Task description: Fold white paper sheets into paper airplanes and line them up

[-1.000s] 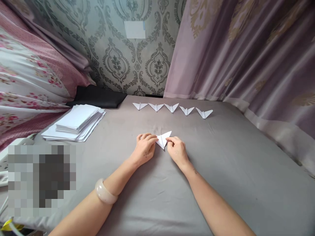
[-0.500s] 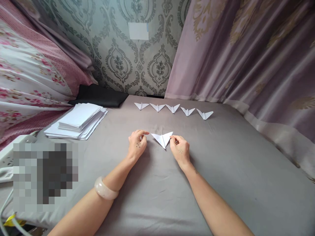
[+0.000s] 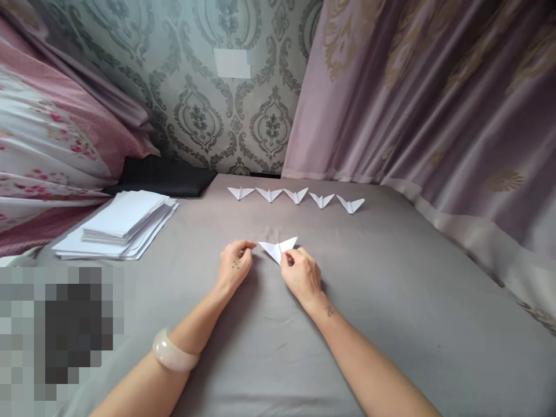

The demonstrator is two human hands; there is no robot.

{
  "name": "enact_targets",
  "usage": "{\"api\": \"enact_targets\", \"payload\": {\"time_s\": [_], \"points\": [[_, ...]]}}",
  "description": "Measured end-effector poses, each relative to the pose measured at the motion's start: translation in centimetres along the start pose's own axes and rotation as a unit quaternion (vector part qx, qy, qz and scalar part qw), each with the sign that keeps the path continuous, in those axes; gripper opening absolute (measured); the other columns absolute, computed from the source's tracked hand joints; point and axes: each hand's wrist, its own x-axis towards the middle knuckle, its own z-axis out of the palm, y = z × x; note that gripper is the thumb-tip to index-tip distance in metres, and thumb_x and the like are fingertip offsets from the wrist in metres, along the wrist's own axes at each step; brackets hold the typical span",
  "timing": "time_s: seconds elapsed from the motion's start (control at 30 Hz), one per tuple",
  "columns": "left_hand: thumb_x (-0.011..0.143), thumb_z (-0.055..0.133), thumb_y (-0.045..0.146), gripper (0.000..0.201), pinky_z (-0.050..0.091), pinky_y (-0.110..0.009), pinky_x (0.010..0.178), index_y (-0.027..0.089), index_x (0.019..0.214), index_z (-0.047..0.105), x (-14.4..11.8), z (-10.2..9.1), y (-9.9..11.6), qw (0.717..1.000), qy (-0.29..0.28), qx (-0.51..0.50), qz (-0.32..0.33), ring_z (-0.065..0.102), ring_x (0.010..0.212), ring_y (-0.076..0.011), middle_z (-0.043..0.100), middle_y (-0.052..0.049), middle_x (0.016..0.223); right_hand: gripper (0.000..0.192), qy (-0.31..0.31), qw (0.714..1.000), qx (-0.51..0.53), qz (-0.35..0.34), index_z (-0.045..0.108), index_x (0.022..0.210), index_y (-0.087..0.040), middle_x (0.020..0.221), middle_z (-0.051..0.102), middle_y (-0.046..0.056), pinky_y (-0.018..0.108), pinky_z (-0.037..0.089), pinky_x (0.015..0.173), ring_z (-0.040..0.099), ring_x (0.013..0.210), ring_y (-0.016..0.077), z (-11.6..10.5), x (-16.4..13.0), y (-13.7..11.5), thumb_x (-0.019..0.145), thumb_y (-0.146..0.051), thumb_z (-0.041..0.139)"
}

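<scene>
A grey sheet is spreading under both hands, with one mauve curtain hanging to the right of the right hand and one patterned wallpapered wall standing beyond the fingertips. One floral quilt is piling up far to the left of the left hand, and one black cloth is lying beyond and left of it. One stack of white paper sheets is sitting well to the left of the left hand (its edges fanned unevenly). Five folded paper shapes are lying in one row beyond both hands, well apart from them, with nothing standing between. One folded paper piece is lying on the sheet between the two hands, its point aiming back toward the person. The left hand, with one pale bangle on its wrist, is resting on the sheet with fingers curled loosely, thumb and forefinger nearly meeting just beside the piece's left wing tip, gripping nothing. The right hand is curling half closed, its fingertips pinching or pressing the piece's right wing; which one I cannot tell.
</scene>
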Motion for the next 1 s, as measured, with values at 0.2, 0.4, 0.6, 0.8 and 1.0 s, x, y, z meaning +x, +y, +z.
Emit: {"api": "enact_targets", "payload": {"time_s": [0.2, 0.4, 0.6, 0.8, 1.0], "points": [[0.074, 0.041, 0.027, 0.037, 0.048, -0.030, 0.076, 0.017, 0.093, 0.071, 0.0, 0.1, -0.4, 1.000, -0.026, 0.010, -0.007, 0.065, 0.081, -0.0212, 0.073, -0.005, 0.089, 0.023, -0.051, 0.995, -0.082, -0.003, 0.067, 0.091, -0.023, 0.095, 0.067, 0.005, 0.025, 0.038, 0.064, 0.064, 0.078, 0.0158, 0.4, -0.5, -1.0, 0.092, -0.034, 0.048], [0.073, 0.040, 0.031, 0.040, 0.047, -0.028, 0.063, 0.017, 0.092, 0.072, -0.1, -0.2, 0.1, 0.999, -0.032, 0.021, -0.025, 0.062, 0.068, -0.0208, 0.068, -0.003, 0.071, 0.024, -0.067, 0.992, -0.111, -0.008, 0.066, 0.094, -0.022, 0.097, 0.066, 0.005, 0.026, 0.041, 0.063, 0.065, 0.078, 0.0172, 0.5, -0.6, -1.2, 0.094, -0.032, 0.044], [0.072, 0.040, 0.032, 0.040, 0.045, -0.027, 0.058, 0.018, 0.091, 0.072, -0.1, -0.1, 0.1, 0.999, -0.031, 0.027, -0.032, 0.062, 0.065, -0.0209, 0.065, -0.003, 0.065, 0.025, -0.084, 0.989, -0.122, -0.010, 0.065, 0.097, -0.020, 0.099, 0.066, 0.007, 0.025, 0.044, 0.065, 0.066, 0.080, 0.0171, 0.5, -0.7, -1.4, 0.096, -0.028, 0.042], [0.073, 0.040, 0.032, 0.040, 0.045, -0.027, 0.058, 0.018, 0.094, 0.072, -0.1, -0.1, -0.1, 0.998, -0.038, 0.025, -0.035, 0.061, 0.064, -0.0212, 0.065, -0.002, 0.064, 0.027, -0.093, 0.986, -0.138, -0.021, 0.064, 0.098, -0.019, 0.100, 0.065, 0.008, 0.026, 0.045, 0.063, 0.067, 0.080, 0.0185, 0.6, -0.6, -1.5, 0.096, -0.022, 0.037], [0.072, 0.041, 0.033, 0.040, 0.047, -0.028, 0.061, 0.018, 0.092, 0.072, -0.1, -0.1, 0.0, 0.998, -0.046, 0.023, -0.039, 0.062, 0.065, -0.0212, 0.067, -0.002, 0.066, 0.027, -0.079, 0.989, -0.123, -0.034, 0.065, 0.094, -0.021, 0.098, 0.065, 0.006, 0.025, 0.044, 0.064, 0.066, 0.078, 0.0169, 0.9, -0.8, -1.1, 0.096, -0.026, 0.039]]}}
